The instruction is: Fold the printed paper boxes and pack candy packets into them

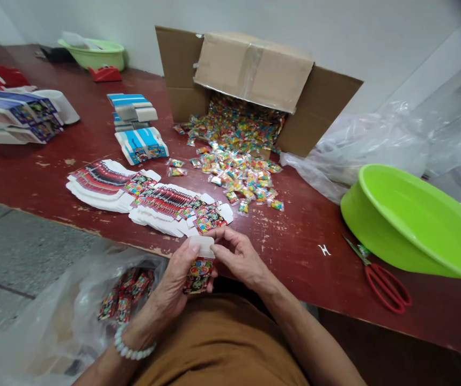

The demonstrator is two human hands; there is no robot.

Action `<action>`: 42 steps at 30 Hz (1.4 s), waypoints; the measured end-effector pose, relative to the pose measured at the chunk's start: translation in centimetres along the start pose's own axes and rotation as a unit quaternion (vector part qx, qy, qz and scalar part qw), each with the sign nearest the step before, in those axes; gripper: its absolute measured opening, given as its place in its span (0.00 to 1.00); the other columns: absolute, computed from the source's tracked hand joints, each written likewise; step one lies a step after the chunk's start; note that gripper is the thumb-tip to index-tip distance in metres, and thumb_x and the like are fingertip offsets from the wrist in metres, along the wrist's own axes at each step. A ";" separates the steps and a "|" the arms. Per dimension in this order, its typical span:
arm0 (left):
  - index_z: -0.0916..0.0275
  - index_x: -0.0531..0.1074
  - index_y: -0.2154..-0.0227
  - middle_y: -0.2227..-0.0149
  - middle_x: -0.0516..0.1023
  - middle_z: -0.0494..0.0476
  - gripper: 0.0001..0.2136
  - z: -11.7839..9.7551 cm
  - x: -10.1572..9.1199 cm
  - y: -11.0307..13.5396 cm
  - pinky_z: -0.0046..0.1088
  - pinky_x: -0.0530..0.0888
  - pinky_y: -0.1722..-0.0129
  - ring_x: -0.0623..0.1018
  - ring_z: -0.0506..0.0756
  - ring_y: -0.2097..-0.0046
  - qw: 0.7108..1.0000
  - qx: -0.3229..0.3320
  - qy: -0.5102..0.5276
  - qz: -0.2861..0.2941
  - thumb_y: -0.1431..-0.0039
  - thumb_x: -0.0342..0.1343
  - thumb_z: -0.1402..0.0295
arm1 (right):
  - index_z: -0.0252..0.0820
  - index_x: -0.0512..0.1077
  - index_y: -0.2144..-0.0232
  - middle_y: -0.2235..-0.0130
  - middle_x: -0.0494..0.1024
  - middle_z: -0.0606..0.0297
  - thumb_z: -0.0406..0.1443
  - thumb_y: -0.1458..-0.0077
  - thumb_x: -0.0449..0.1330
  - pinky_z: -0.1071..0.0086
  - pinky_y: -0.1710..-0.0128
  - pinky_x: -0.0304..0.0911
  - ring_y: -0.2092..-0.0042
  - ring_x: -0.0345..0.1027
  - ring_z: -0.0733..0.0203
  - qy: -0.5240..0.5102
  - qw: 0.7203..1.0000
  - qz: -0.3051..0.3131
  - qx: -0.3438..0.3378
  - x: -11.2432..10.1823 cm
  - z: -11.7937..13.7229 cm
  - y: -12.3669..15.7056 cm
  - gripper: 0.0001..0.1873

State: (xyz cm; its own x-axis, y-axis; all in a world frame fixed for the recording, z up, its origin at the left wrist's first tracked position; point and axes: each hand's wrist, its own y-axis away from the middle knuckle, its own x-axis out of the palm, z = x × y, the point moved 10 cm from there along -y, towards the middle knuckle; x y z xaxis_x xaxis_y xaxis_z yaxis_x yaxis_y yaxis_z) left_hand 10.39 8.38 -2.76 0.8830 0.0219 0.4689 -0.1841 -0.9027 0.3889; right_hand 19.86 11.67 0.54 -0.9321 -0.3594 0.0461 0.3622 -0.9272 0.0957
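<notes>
My left hand [176,279] is wrapped round a small printed candy box [198,276], red and black with a white end flap. At that flap, the bent fingers of my right hand [240,257] pinch the upper edge of the same box. Just beyond my hands, flattened printed boxes [161,206] lie fanned out in overlapping rows along the table's near edge. Small clear packets of colourful candy [242,177] spill from a cardboard carton [254,69] lying on its side.
Red-handled scissors [385,284] lie by a green basin [411,225] on the right of the red table [294,257]. Blue carton stacks [141,145] and purple ones [16,115] stand left. Below the edge, a plastic bag [81,289] holds several filled-looking boxes [125,295].
</notes>
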 end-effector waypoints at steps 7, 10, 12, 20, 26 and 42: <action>0.60 0.73 0.51 0.73 0.79 0.50 0.26 0.7 0.5 0.0 0.24 0.73 0.81 0.76 0.52 0.77 1.000 0.012 -0.015 -0.004 0.46 0.66 0.48 | 0.39 0.76 0.65 0.72 0.73 0.69 0.31 0.43 0.59 0.76 0.76 0.61 0.76 0.65 0.69 0.146 0.988 -0.005 -0.047 -0.4 0.5 -0.3 0.05; 0.63 0.73 0.52 0.78 0.77 0.52 0.28 2.2 1.2 0.0 0.26 0.73 0.82 0.76 0.54 0.81 0.994 -0.088 0.054 0.044 0.42 0.59 0.43 | 0.40 0.78 0.64 0.69 0.80 0.66 0.34 0.39 0.60 0.72 0.68 0.68 0.70 0.72 0.65 0.131 0.984 -0.011 -0.122 -0.6 1.9 0.2 0.06; 0.63 0.73 0.55 0.78 0.78 0.53 0.26 2.5 1.4 0.1 0.28 0.74 0.83 0.76 0.55 0.82 0.985 -0.129 0.098 0.059 0.40 0.56 0.43 | 0.42 0.80 0.62 0.62 0.83 0.62 0.36 0.37 0.61 0.69 0.58 0.71 0.61 0.76 0.62 0.154 0.966 0.008 -0.207 -0.1 3.5 1.0 0.07; 0.60 0.69 0.42 0.72 0.82 0.54 0.28 1.9 1.6 -0.3 0.27 0.71 0.85 0.74 0.52 0.84 0.990 -0.092 0.099 0.034 0.36 0.53 0.46 | 0.43 0.81 0.65 0.56 0.84 0.60 0.40 0.43 0.67 0.70 0.70 0.71 0.66 0.76 0.62 0.042 0.998 -0.008 -0.043 -0.4 0.2 0.3 0.07; 0.63 0.71 0.45 0.76 0.80 0.53 0.31 1.4 1.0 0.0 0.25 0.70 0.84 0.74 0.53 0.82 0.993 -0.079 0.080 0.022 0.42 0.59 0.44 | 0.40 0.77 0.69 0.60 0.83 0.60 0.43 0.47 0.68 0.73 0.80 0.66 0.76 0.69 0.67 -0.049 0.999 -0.008 0.018 0.2 -0.8 -0.2 0.12; 0.64 0.71 0.42 0.81 0.77 0.53 0.28 1.1 -0.5 0.5 0.25 0.71 0.85 0.73 0.53 0.83 0.997 -0.066 0.018 0.033 0.39 0.58 0.50 | 0.40 0.73 0.76 0.74 0.76 0.67 0.47 0.50 0.71 0.71 0.73 0.66 0.74 0.70 0.65 -0.041 0.998 0.041 0.023 1.7 -0.5 -0.9 0.18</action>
State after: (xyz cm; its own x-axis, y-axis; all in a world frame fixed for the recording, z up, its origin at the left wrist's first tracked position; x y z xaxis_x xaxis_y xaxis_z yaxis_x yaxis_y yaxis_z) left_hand 10.34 7.46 -3.66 0.8514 -0.0185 0.5242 -0.2992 -0.8380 0.4564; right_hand 17.95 11.81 0.00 -0.8956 -0.4229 0.1377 0.4399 -0.8881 0.1332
